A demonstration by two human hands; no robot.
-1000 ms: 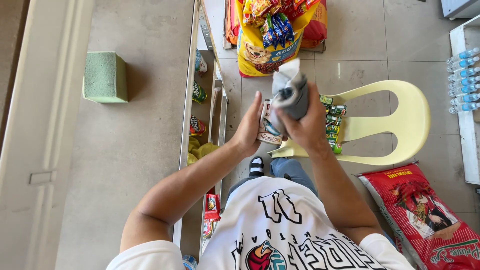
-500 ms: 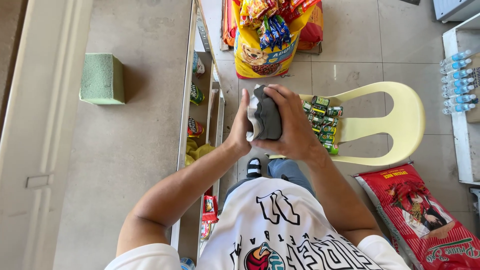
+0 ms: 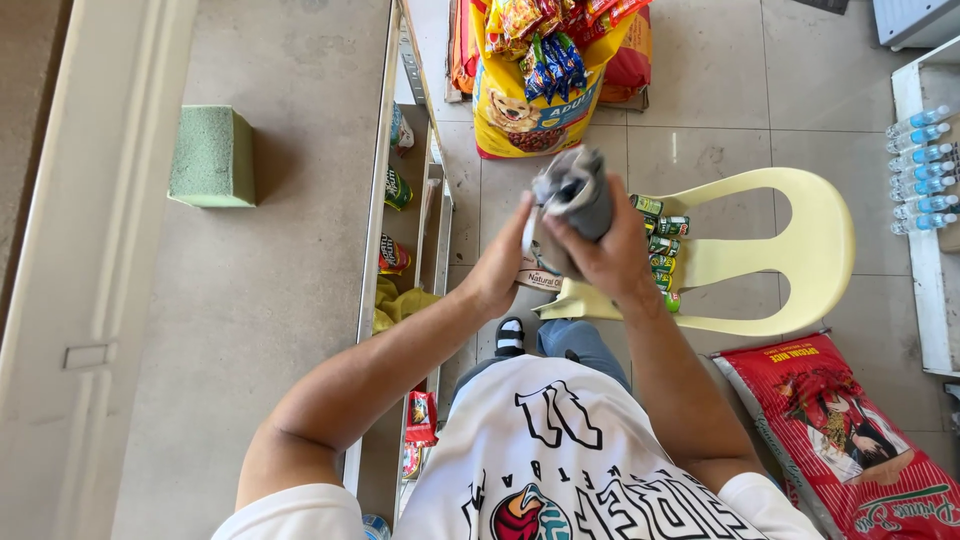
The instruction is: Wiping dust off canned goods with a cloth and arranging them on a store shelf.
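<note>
grey cloth (image 3: 575,190) is held up in front of the person, above the pale yellow plastic chair (image 3: 790,250). it is bunched up into a lump. the right hand (image 3: 610,255) is wrapped around the cloth from below, and its fingers (image 3: 570,232) are closed tight on it. the left hand (image 3: 505,260) is pressed against the cloth's left side, with its fingers curled onto the cloth too. a flat white pack (image 3: 540,278) is seen just under the hands, at the edge of the chair seat.

small green cans (image 3: 662,250) are lined up on the chair seat, just beside the right hand. a big yellow sack (image 3: 520,110) with a dog picture is stood on the tiled floor (image 3: 720,80) past the chair, and bright snack packs (image 3: 550,50) are piled on top of it. a red sack (image 3: 850,430) is laid on the floor near the right arm. a green block (image 3: 210,155) is set on the grey table (image 3: 290,300) to the left, well apart from the hands. clear bottles (image 3: 920,165) are lined up on a white shelf at the far right.
</note>
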